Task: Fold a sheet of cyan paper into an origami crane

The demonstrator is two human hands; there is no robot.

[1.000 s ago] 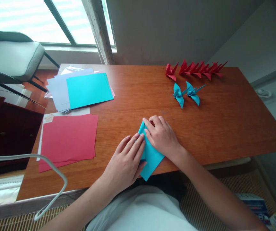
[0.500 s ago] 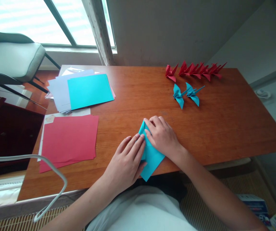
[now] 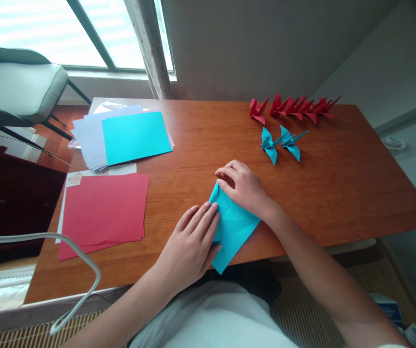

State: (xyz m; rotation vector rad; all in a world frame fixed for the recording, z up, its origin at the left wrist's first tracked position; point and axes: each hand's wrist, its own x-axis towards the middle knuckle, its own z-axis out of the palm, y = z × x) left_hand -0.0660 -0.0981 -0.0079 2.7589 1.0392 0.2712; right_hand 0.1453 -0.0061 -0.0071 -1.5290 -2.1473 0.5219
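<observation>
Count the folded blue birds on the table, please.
2. The left blue bird stands in front of the red birds; the right blue bird is close beside it. None seems hidden.

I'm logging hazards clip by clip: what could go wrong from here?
The near corner of the blue paper seems to reach past the front edge of the table, so it could get bent. The left hand lies across the paper's folded side; if it shifts, the fold might skew. The right hand is at the far tip, which could crumple.
</observation>
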